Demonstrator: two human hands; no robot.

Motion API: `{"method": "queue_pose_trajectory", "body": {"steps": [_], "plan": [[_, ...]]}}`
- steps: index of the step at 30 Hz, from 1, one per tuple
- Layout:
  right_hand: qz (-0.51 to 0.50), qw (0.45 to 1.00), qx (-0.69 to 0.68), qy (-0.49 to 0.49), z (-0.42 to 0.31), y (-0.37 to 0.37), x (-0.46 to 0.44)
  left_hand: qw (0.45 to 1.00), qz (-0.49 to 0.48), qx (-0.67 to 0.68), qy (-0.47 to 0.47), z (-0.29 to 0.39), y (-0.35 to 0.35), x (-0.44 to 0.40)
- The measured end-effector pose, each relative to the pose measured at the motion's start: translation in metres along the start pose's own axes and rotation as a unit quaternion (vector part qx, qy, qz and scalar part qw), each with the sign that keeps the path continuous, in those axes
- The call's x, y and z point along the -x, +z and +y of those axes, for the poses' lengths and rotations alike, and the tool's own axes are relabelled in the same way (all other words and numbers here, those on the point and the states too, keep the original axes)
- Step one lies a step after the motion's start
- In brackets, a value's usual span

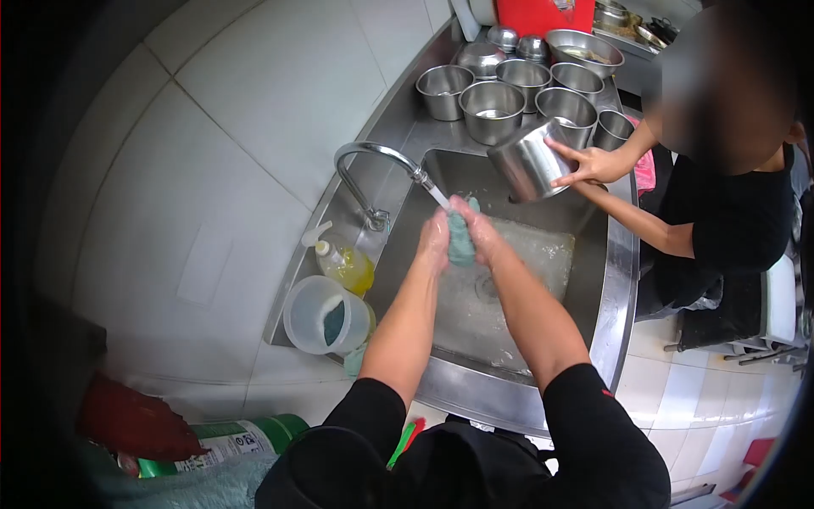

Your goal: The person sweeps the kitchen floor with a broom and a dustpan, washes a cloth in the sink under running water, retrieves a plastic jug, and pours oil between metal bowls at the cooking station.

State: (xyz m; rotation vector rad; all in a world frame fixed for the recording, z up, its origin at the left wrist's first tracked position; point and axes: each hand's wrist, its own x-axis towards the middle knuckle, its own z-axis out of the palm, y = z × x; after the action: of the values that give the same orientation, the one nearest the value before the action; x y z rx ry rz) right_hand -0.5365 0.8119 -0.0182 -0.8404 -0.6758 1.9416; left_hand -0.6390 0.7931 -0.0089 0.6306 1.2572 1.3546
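Observation:
Under the running tap (428, 182), a wet green cloth (459, 239) is bunched between my two hands, above the sink (415, 229). My left hand (435, 241) is closed on its left side. My right hand (480, 229) grips it from the right and top. Water runs from the spout onto the cloth and my fingers. Shallow water and some suds lie on the sink floor. Close to my right hand, a co-worker's hands hold a steel pot (532, 161) tilted over the sink's far right corner.
Several steel pots (492, 110) stand on the counter behind the sink, with a wide bowl (585, 53) among them. Left of the sink are a bottle of yellow liquid (346, 265) and a plastic tub (318, 316) with a sponge inside. The co-worker (721, 204) stands at the right edge.

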Motion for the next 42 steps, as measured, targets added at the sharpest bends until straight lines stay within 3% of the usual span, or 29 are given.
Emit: {"method": "queue_pose_trajectory", "body": {"steps": [2, 4, 5, 6, 8, 10, 11, 14, 17, 20, 21, 24, 25, 27, 28, 30, 32, 33, 35, 36, 38, 39, 42], "plan": [[0.025, 0.998, 0.033, -0.041, 0.030, 0.003, -0.004, 0.999, 0.001, -0.039, 0.037, -0.002, -0.003, -0.029], [0.064, 0.983, 0.149, -0.087, 0.024, 0.010, 0.009, 0.993, 0.020, -0.081, 0.078, -0.011, -0.012, -0.060], [0.068, 0.973, 0.182, -0.124, 0.027, 0.002, 0.004, 0.997, 0.036, -0.068, 0.028, -0.023, -0.015, -0.054], [0.070, 0.962, 0.213, -0.159, 0.032, -0.007, -0.004, 0.999, 0.001, -0.030, -0.026, -0.021, -0.008, -0.026], [0.040, 0.959, 0.252, -0.120, 0.024, -0.011, -0.019, 0.989, -0.069, 0.044, -0.126, 0.002, 0.015, 0.034], [0.037, 0.966, 0.237, -0.092, -0.019, 0.016, 0.023, 0.978, -0.158, 0.083, -0.111, 0.009, 0.002, 0.048], [0.036, 0.983, 0.153, -0.093, -0.002, 0.002, 0.005, 0.968, -0.203, 0.103, -0.101, 0.011, -0.002, 0.050], [-0.040, 0.999, -0.013, -0.017, 0.005, -0.008, 0.012, 0.963, -0.250, -0.008, -0.105, -0.005, -0.021, 0.036], [-0.034, 0.989, 0.140, 0.036, -0.003, -0.015, 0.009, 0.923, -0.299, -0.080, -0.228, -0.024, -0.045, 0.006], [0.009, 0.968, 0.245, 0.053, -0.016, 0.000, 0.012, 0.884, -0.259, -0.344, -0.181, -0.013, -0.028, 0.002], [-0.005, 0.937, 0.339, -0.085, -0.006, -0.008, -0.004, 0.876, -0.221, -0.415, -0.110, 0.003, -0.013, 0.020], [0.032, 0.892, 0.423, -0.155, -0.007, 0.000, -0.004, 0.712, -0.228, -0.650, 0.136, -0.033, -0.015, -0.015], [0.045, 0.826, 0.517, -0.219, 0.001, -0.005, -0.010, 0.697, -0.206, -0.682, 0.085, -0.019, -0.007, 0.000], [0.139, 0.820, 0.539, -0.131, 0.009, -0.008, -0.016, 0.658, -0.158, -0.736, -0.017, 0.008, 0.010, 0.026], [0.183, 0.812, 0.547, -0.087, 0.010, -0.006, -0.018, 0.647, -0.152, -0.748, 0.011, 0.006, 0.009, 0.027], [0.205, 0.859, 0.467, -0.037, 0.018, -0.016, -0.025, 0.622, -0.138, -0.768, 0.060, -0.004, 0.005, 0.034], [0.299, 0.904, 0.305, -0.020, 0.025, -0.028, -0.040, 0.655, -0.111, -0.736, 0.130, -0.013, 0.000, 0.045], [0.285, 0.937, 0.203, -0.009, 0.018, -0.030, -0.040, 0.667, -0.098, -0.718, 0.170, -0.014, 0.000, 0.047], [0.230, 0.973, 0.024, 0.010, 0.012, -0.036, -0.029, 0.776, -0.060, -0.570, 0.263, -0.019, -0.006, 0.042], [0.186, 0.983, 0.002, 0.006, 0.021, -0.042, -0.029, 0.819, -0.040, -0.483, 0.308, -0.021, -0.008, 0.036], [0.084, 0.996, -0.038, 0.003, 0.051, -0.047, -0.039, 0.884, 0.034, -0.403, 0.235, -0.025, 0.003, 0.006], [0.053, 0.993, -0.100, 0.015, 0.037, -0.011, -0.001, 0.909, 0.080, -0.359, 0.197, -0.022, 0.003, -0.008], [-0.012, 0.990, -0.139, 0.023, 0.043, 0.005, 0.026, 0.993, -0.040, -0.113, 0.016, 0.002, -0.006, -0.019]]}}
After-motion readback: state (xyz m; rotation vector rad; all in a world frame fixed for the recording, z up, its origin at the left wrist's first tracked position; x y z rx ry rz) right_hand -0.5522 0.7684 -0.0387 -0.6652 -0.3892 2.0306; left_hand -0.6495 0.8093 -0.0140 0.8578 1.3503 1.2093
